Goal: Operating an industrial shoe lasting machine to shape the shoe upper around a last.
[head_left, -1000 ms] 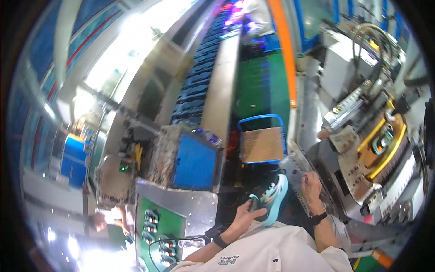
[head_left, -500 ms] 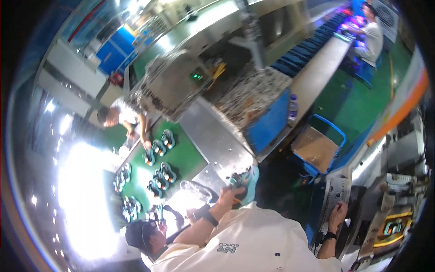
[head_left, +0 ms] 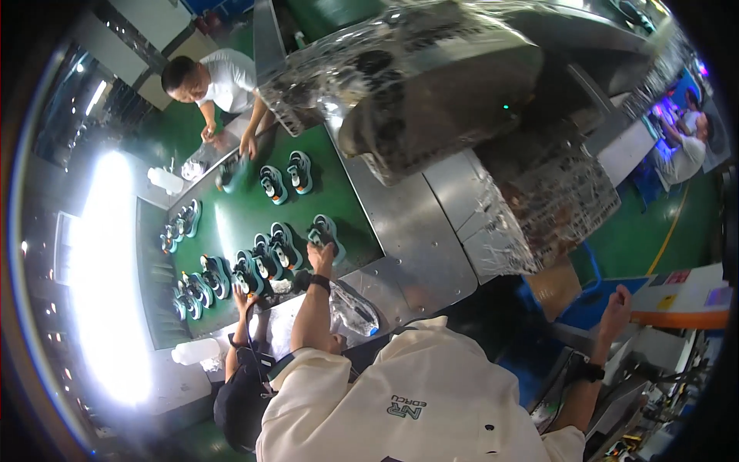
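My left hand is closed on the heel end of a dark sneaker with a pale teal sole, at the near right corner of a green table surface. A row of similar sneakers stands just left of it. Off to the right, my right hand is raised in the air near the machine, its fingers loosely bent, with nothing visible in it. A co-worker's hand touches a sneaker to the left of my arm.
Across the table a person in white handles a blurred sneaker. A foil-wrapped machine housing overhangs the metal plate. White bottles stand at the table's left. A cardboard-topped blue cart is at right.
My left hand has carried the sneaker from the metal plate leftward onto the green surface. My right hand has lifted off the machine at the right. The view has turned toward the table.
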`<state>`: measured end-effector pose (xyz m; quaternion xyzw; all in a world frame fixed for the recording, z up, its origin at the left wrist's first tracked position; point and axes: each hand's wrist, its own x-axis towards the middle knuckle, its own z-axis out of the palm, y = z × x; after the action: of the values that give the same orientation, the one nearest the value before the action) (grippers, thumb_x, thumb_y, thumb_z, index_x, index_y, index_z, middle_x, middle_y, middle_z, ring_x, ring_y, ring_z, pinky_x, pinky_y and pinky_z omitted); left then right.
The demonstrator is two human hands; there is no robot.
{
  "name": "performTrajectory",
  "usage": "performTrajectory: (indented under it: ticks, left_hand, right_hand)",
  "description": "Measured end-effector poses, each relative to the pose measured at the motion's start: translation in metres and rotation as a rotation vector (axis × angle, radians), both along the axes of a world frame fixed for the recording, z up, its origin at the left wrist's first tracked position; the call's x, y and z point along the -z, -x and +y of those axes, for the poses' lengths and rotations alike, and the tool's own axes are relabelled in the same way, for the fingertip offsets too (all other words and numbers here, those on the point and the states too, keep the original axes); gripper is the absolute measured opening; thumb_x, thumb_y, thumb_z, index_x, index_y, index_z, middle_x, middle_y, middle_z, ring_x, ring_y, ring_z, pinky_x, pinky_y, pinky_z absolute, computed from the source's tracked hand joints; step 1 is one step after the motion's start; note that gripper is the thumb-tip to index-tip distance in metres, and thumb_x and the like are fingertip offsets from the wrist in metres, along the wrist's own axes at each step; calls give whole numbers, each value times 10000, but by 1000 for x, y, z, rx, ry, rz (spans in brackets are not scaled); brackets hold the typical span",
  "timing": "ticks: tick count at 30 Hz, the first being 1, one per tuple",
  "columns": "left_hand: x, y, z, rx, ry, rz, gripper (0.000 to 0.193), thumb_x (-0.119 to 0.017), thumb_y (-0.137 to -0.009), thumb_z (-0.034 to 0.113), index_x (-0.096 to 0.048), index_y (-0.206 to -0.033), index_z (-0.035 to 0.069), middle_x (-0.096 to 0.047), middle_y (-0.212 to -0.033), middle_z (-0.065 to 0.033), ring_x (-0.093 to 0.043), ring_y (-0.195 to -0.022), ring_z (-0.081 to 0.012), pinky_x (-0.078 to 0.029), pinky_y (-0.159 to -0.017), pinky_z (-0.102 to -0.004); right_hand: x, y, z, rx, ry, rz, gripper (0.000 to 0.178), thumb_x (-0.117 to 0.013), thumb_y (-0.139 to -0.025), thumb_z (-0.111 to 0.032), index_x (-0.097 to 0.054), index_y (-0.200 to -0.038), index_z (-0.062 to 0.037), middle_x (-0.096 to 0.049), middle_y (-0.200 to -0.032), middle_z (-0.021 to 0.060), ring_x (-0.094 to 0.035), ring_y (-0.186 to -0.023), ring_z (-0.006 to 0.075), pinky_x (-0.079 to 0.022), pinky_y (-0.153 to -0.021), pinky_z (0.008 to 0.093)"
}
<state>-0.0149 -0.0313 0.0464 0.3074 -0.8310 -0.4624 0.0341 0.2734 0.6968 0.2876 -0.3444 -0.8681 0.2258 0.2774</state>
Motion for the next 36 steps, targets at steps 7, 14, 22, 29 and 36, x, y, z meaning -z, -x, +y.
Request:
performTrajectory:
  ticks: [7, 14, 22, 29, 36]
  left_hand:
    - [12, 35, -40, 75, 162, -56, 680, -741, -731, 285, -511, -1247, -93, -628, -1129, -272, -607, -1082, -412, -486, -919, -432]
    - [-187, 79, -82, -10, -69, 456, 555, -712, -876, 231, -525, -1327, -33, -616, -1254, -148, -599, -1112, -259, -452, -974, -376]
    - [-537, 139, 69, 445, 161, 656, 632, -655, -935, 380, -498, -1364, -55, -618, -1263, -155, -604, -1149, -233, -454, -992, -360]
    - [-594, 283, 241, 807, 628, 278, 885, -664, -871, 560, -426, -1393, -114, -596, -1294, -217, -568, -1219, -256, -420, -1033, -330]
    - [-581, 438, 294, 796, 565, 84, 837, -591, -860, 671, -436, -1411, 60, -535, -1346, -147, -565, -1149, -273, -459, -900, -511]
  right_hand:
    - [-67, 135, 19, -226, -31, 74, 320, -566, -998, -281, -608, -1203, -40, -636, -1196, 117, -601, -1134, 236, -480, -967, 376]
    - [-68, 272, 43, -251, -39, -209, 376, -494, -1009, -281, -611, -1206, 18, -651, -1201, 188, -604, -1148, 298, -455, -975, 383]
    - [-73, 270, 1, -246, -108, -212, 295, -485, -977, -223, -651, -1122, -27, -673, -924, 237, -637, -864, 430, -507, -775, 483]
    - [-93, 262, -12, -283, 35, -69, 283, -611, -889, -132, -628, -1162, -59, -688, -972, 192, -651, -833, 402, -518, -726, 474]
    - [-92, 265, -6, -262, 76, 58, 280, -648, -846, -94, -632, -1125, -70, -682, -917, 167, -654, -783, 379, -518, -688, 460]
